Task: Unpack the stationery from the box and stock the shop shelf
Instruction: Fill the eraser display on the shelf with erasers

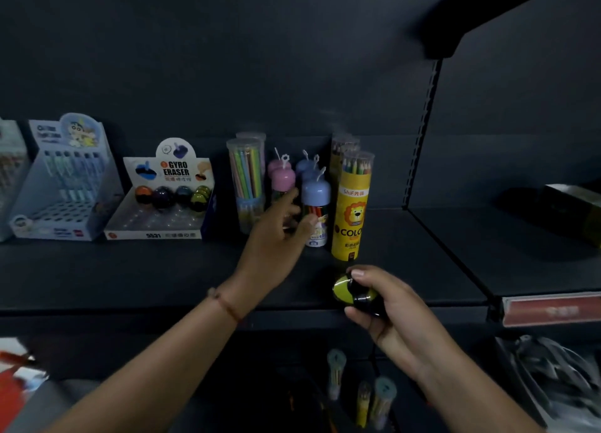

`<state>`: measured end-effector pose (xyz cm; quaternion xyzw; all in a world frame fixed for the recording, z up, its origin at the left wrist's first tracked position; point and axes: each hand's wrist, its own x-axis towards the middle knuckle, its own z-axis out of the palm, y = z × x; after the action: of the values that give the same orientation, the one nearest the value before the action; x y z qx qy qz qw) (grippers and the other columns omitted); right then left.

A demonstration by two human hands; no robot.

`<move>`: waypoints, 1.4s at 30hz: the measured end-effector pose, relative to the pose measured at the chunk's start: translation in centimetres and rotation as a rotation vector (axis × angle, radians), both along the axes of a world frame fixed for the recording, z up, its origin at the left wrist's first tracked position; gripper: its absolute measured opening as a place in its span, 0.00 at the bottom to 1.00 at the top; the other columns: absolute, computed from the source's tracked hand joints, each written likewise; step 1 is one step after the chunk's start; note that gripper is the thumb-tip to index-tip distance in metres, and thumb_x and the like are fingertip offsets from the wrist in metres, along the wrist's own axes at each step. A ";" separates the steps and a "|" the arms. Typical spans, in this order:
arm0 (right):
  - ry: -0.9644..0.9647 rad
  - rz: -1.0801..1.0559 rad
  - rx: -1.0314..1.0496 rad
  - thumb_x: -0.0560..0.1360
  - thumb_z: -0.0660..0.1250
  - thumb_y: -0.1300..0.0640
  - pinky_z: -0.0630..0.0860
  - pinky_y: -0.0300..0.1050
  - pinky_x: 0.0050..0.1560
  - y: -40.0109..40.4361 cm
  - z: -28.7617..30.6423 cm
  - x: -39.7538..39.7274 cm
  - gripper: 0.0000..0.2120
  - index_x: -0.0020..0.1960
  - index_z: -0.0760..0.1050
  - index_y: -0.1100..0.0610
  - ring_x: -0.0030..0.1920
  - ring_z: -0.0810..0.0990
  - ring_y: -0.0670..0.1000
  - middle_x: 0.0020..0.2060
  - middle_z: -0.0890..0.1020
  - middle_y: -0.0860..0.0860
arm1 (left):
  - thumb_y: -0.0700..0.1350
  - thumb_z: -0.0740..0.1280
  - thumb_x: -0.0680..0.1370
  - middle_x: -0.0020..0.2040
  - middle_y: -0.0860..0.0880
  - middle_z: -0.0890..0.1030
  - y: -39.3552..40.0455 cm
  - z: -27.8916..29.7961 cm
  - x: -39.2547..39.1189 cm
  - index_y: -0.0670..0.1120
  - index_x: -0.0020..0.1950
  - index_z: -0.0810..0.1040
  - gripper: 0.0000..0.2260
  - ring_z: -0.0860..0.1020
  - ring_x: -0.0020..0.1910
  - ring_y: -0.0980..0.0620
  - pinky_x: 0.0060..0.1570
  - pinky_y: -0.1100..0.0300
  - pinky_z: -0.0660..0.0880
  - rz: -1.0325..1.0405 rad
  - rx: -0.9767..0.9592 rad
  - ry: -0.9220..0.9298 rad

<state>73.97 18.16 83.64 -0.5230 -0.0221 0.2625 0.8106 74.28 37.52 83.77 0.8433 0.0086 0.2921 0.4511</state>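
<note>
**Yellow eraser in right hand, left hand at the tubes**

Right hand grips a yellow-and-black round gyro eraser above the dark shelf front edge. Left hand, fingers loosely spread, touches a blue-capped clear tube. Beyond left: white "Gyro Eraser" display tray, partly filled.

Dim, soft, perhaps edge-warped wide-angle view.

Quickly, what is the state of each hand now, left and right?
Left hand: open, fingers extended among the capped tubes, thumb touching the blue-capped tube.
Right hand: closed around a yellow-and-black gyro eraser.
</note>
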 end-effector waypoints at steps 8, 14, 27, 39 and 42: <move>0.138 0.227 0.142 0.72 0.68 0.60 0.82 0.45 0.41 2.3 0.1 -1.6 0.09 0.48 0.85 0.62 0.44 0.84 0.55 0.47 0.84 0.61 | 0.64 0.57 0.78 0.64 0.64 0.67 -4.2 -3.1 -8.7 0.61 0.75 0.59 0.26 0.71 0.60 0.63 0.54 0.65 0.73 0.038 0.453 0.086; 0.332 0.462 0.291 0.72 0.59 0.67 0.81 0.54 0.52 4.2 0.2 -2.1 0.19 0.60 0.78 0.70 0.53 0.84 0.61 0.57 0.81 0.66 | 0.51 0.64 0.79 0.56 0.61 0.77 -1.4 -3.3 -10.8 0.59 0.65 0.71 0.14 0.76 0.51 0.66 0.48 0.72 0.71 0.215 -0.119 0.064; 0.072 0.510 0.191 0.72 0.59 0.73 0.82 0.48 0.49 15.6 0.0 -4.9 0.17 0.60 0.71 0.64 0.50 0.83 0.57 0.56 0.83 0.62 | 0.45 0.78 0.69 0.35 0.52 0.76 16.2 -1.4 -17.2 0.48 0.49 0.78 0.13 0.72 0.29 0.55 0.28 0.60 0.70 0.274 -0.710 0.134; -0.278 0.098 0.095 0.73 0.67 0.71 0.83 0.39 0.43 30.6 2.5 -5.4 0.16 0.59 0.76 0.59 0.48 0.85 0.50 0.48 0.85 0.52 | 0.51 0.78 0.69 0.48 0.55 0.79 33.8 0.9 -17.7 0.57 0.52 0.76 0.17 0.78 0.45 0.60 0.39 0.67 0.70 0.233 -0.069 0.335; -0.284 0.023 0.072 0.72 0.68 0.71 0.82 0.37 0.40 32.1 2.3 -5.1 0.14 0.56 0.77 0.60 0.44 0.85 0.48 0.41 0.86 0.50 | 0.50 0.78 0.69 0.48 0.57 0.78 34.3 1.0 -16.3 0.57 0.51 0.77 0.15 0.77 0.45 0.61 0.39 0.70 0.69 0.133 -0.024 0.327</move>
<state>68.87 50.29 85.98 -0.5252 -0.1520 0.1942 0.8144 57.94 71.84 84.74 0.8718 0.1411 0.1800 0.4332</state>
